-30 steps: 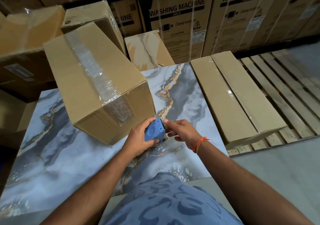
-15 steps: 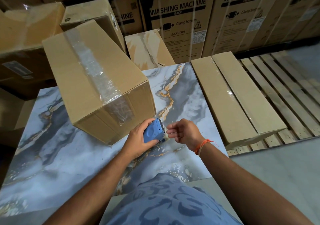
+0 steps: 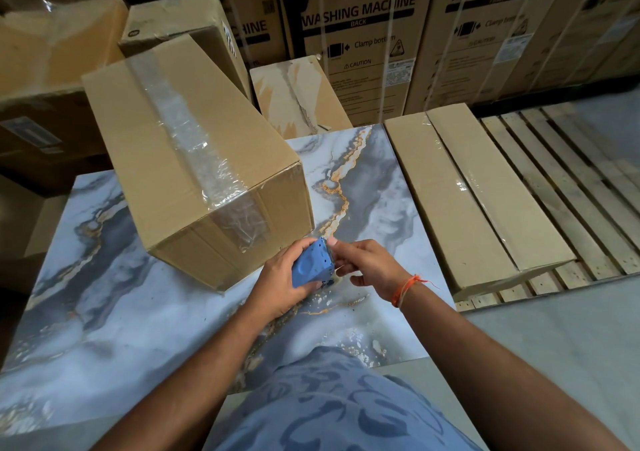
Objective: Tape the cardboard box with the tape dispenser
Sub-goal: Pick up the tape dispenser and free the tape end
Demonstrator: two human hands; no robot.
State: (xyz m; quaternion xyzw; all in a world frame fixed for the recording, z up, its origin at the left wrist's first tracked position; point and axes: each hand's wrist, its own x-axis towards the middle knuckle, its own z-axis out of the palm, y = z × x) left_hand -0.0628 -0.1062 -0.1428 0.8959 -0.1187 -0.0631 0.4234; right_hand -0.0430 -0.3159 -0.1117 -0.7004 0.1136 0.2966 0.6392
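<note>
Marbled tabletop (image 3: 104,312) underlies everything. Left hand (image 3: 280,284) is clamped around the blue tape dispenser (image 3: 311,265); right hand (image 3: 367,267) pinches at its tape end. Cardboard box (image 3: 194,159) sits at eleven o'clock, already taped. Likely snag: tape folding onto itself if pulled crooked.

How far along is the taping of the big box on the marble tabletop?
Done: a clear tape strip runs along the tan cardboard box top and down its near end. In hand: the left hand holds the blue plastic tape dispenser; the right hand pinches at its front edge. Whether more strips are needed can't be told.
</note>
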